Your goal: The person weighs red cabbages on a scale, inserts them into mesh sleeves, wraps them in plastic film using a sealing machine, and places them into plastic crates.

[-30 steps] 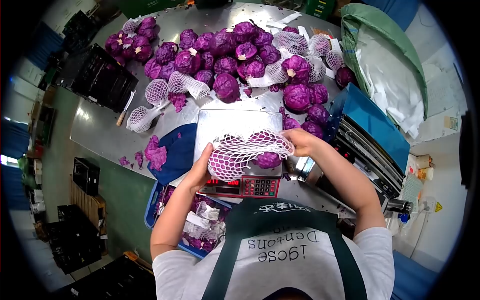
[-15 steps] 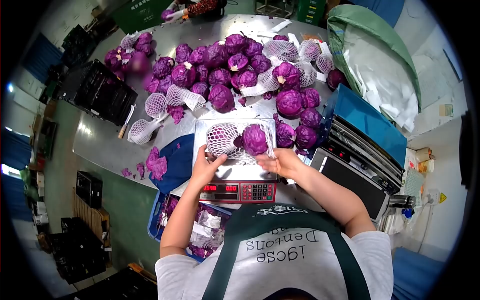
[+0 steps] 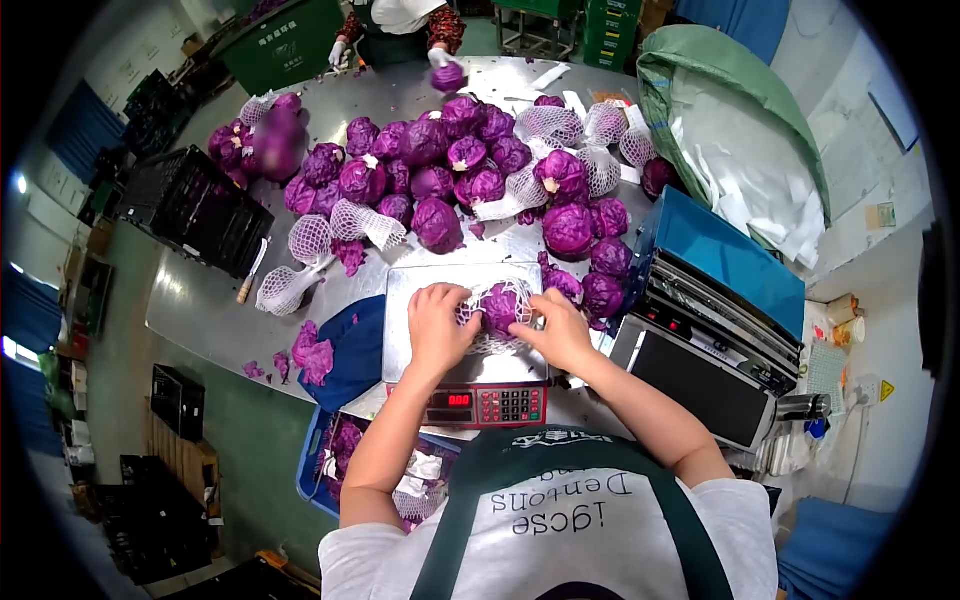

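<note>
On the steel pan of a weighing scale (image 3: 400,350) lies a red cabbage (image 3: 498,308) partly wrapped in a white foam net (image 3: 490,344). My left hand (image 3: 440,325) curls over the net on the cabbage's left side, its fingertips at the mesh. From the right, my right hand (image 3: 560,328) grips the net's edge with thumb and fingers, close against the cabbage. The top of the cabbage shows bare between both hands. What lies under my left palm is hidden.
Many red cabbages (image 3: 437,225) and netted ones (image 3: 550,125) cover the steel table. A black crate (image 3: 195,212) and knife (image 3: 255,268) lie left, a sealing machine (image 3: 715,300) right. A co-worker's gloved hand (image 3: 440,58) holds a cabbage across the table. Below is a blue bin (image 3: 312,465).
My left hand has moved up and over the net, and my right hand has closed in beside the cabbage. The netted bundle is drawn together. Across the table, the co-worker has moved rightward with a cabbage.
</note>
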Action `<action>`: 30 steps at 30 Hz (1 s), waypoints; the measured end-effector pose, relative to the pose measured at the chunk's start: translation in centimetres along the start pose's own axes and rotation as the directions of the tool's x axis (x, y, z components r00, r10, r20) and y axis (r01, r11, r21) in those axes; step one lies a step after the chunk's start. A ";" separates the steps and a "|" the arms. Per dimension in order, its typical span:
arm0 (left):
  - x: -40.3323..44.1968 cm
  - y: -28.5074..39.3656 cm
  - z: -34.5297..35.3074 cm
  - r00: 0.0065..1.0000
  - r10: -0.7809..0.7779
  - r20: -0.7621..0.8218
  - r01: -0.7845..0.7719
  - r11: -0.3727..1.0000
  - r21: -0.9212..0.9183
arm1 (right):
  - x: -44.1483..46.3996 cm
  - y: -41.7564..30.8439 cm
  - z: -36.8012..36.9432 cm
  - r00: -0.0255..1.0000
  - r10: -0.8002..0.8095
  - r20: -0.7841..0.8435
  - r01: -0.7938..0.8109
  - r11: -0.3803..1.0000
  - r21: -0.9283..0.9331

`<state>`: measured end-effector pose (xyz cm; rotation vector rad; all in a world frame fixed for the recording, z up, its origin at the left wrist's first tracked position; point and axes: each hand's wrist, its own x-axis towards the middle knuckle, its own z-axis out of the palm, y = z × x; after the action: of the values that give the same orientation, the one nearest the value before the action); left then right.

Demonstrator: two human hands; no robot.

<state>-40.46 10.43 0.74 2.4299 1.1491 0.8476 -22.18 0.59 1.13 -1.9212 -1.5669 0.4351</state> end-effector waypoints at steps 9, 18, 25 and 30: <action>0.6 -2.4 -1.4 0.863 -0.476 -0.169 0.128 0.529 -0.839 | 1.8 0.9 -0.6 0.962 0.258 0.091 -0.245 0.666 0.705; -4.8 2.1 -2.4 0.883 0.205 0.422 -0.237 0.971 0.023 | 1.6 1.6 -0.4 0.966 0.229 0.119 -0.231 0.564 0.793; -5.5 2.4 -1.2 0.839 0.229 0.493 -0.302 0.950 0.073 | 1.1 0.8 -0.5 0.965 0.229 0.125 -0.235 0.555 0.798; -6.1 2.1 -0.5 0.874 0.134 0.467 -0.223 0.965 0.140 | 1.0 1.0 -1.0 0.966 0.237 0.100 -0.222 0.570 0.791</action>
<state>-42.55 4.40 -0.11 2.7199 0.8656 0.1854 -20.58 1.19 1.31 -1.3674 -0.8305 1.0362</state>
